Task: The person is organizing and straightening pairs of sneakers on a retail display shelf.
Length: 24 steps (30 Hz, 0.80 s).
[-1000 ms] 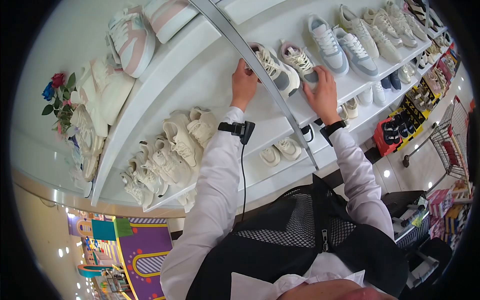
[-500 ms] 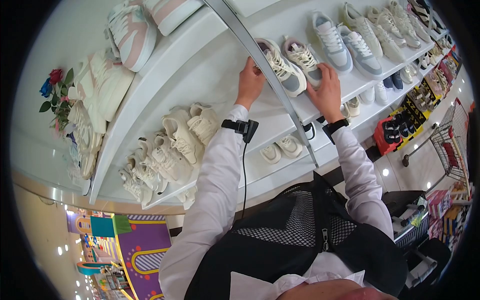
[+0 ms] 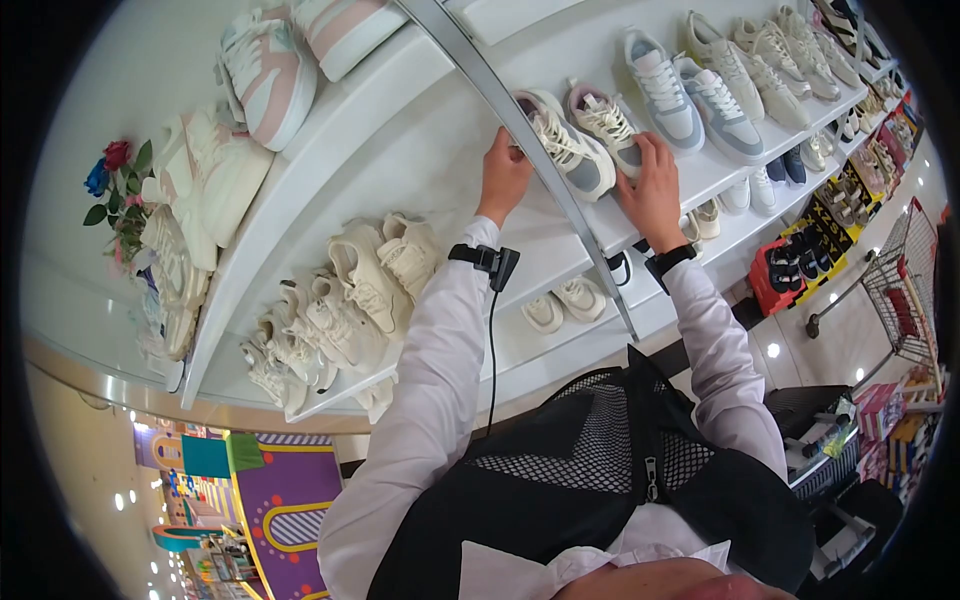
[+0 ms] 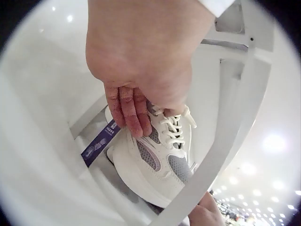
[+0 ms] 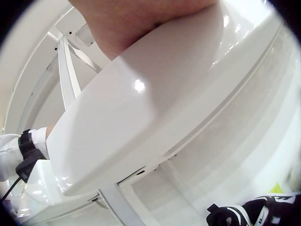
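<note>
Two white-and-grey lace-up sneakers stand side by side on a white shelf [image 3: 712, 178]. My left hand [image 3: 503, 180] is at the left sneaker [image 3: 587, 168], partly behind a metal upright. In the left wrist view its fingers [image 4: 136, 110] lie along that sneaker's side, with the thumb side over the laces. A purple tag [image 4: 99, 148] shows beside the shoe. My right hand [image 3: 652, 195] holds the toe end of the right sneaker [image 3: 605, 122], fingers on its outer side and thumb near the toe. In the right wrist view the fingertips are hidden; only part of the hand [image 5: 136, 19] shows above the shelf edge.
The metal upright [image 3: 545, 145] crosses between my arms. Grey-and-white sneakers [image 3: 665, 95] stand to the right, cream sneakers [image 3: 365, 275] on the lower left shelf, pink-and-white ones [image 3: 270, 85] upper left. Artificial flowers [image 3: 120, 185] and a shopping cart [image 3: 900, 290] are farther out.
The left sneaker and my left hand have shifted slightly right, bringing that shoe closer to its mate. My right hand stays at the right sneaker's toe. The whole view has shifted a little.
</note>
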Tool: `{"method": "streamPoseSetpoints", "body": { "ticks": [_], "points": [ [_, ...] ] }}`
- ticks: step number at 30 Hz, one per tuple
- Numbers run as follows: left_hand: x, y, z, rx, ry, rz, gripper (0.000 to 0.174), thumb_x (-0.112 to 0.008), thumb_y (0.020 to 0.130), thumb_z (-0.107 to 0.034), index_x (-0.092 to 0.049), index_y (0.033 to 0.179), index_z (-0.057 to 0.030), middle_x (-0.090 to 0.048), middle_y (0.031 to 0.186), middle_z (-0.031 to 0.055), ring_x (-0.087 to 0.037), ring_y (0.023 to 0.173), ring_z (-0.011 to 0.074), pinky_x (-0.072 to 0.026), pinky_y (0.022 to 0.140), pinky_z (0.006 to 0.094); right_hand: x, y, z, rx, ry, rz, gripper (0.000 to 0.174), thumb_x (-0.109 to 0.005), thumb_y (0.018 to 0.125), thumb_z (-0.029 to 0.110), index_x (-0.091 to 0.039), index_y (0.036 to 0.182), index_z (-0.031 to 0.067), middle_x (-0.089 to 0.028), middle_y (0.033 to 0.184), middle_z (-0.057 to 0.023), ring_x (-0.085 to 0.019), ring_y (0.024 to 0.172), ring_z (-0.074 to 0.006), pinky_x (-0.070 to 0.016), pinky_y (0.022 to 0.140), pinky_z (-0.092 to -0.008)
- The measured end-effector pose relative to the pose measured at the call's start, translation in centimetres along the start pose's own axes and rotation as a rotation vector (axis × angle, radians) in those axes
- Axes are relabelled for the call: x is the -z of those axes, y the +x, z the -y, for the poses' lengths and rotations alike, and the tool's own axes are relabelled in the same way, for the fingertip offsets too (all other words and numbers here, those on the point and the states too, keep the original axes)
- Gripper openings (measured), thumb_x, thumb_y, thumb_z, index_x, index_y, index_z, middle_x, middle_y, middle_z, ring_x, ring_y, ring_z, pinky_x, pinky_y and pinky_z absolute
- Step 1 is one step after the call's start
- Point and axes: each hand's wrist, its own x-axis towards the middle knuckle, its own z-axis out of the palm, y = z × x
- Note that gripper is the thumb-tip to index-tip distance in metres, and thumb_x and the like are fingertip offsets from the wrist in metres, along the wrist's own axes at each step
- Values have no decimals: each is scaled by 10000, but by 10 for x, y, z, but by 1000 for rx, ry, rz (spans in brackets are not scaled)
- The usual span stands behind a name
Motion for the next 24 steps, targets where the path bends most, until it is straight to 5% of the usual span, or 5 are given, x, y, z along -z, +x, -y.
{"method": "streamPoseSetpoints", "body": {
  "ticks": [10, 16, 21, 24],
  "points": [
    [0, -6, 5, 40, -124, 43, 492, -746, 1008, -7, -613, 1482, -18, -818, 993, 106, -785, 831, 144, -654, 730, 329, 0, 0, -1, 9, 25, -14, 620, -833, 932, 130, -572, 1477, -10, -591, 1512, -231, -587, 1369, -467, -492, 1174, -527],
    [-7, 2, 27, 49, -59, 75, 362, -808, 1043, -173, -707, 1302, 57, -818, 1077, 112, -784, 955, 191, -619, 875, 360, 1, 0, 0, -1, 49, -41, 611, -835, 921, 141, -590, 1461, -4, -593, 1519, -228, -591, 1382, -462, -496, 1174, -526],
    [-16, 12, 50, -31, 35, 93, 369, -789, 1062, -137, -667, 1367, 31, -779, 891, 57, -731, 718, 116, -588, 661, 302, 1, 0, 2, -17, 59, -32, 610, -839, 908, 157, -602, 1448, 3, -600, 1512, -218, -595, 1381, -454, -496, 1177, -528],
    [-21, 10, 48, -15, -16, 99, 385, -776, 1068, -136, -648, 1393, 25, -769, 862, 50, -707, 692, 110, -571, 644, 299, 1, 0, 1, -6, 48, -42, 607, -842, 904, 158, -606, 1441, 3, -605, 1501, -216, -597, 1381, -450, -497, 1175, -527]
  ]
}}
